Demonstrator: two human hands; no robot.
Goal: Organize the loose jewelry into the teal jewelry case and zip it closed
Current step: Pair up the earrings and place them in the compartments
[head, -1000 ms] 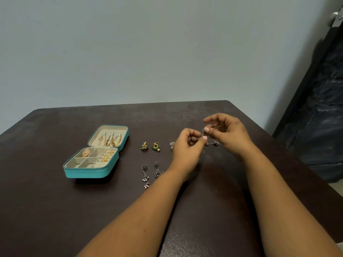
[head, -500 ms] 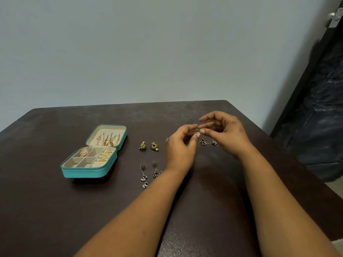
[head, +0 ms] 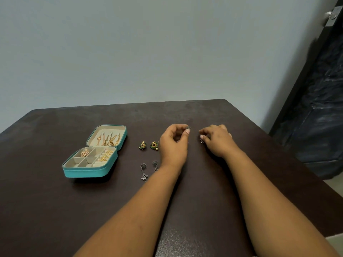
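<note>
Two bare hands reach forward over a dark brown table, seen from above and behind. The left hand is curled, its thumb and forefinger pinched on a small dark round earring piece held up at the fingertips. The right hand, a little apart to the right, has its fingers bent down and pressed narrow on a small silver-coloured piece at the table surface; the piece is too small to make out in detail.

To the left lies the teal jewelry case, open, its lid laid back away from the person. Gold chains and earrings are fastened across the cream lining of the lid. The cream tray in the base is split into compartments: a round gold ornament sits in the far left one, and gold rings sit in the padded rolls on the right side.

Between the case and the left hand, two green and gold stud earrings lie side by side on the table. Nearer the person, two dark silver drop earrings lie beside the left wrist, the right one partly hidden by it.

A plain pale wall rises behind the table.
</note>
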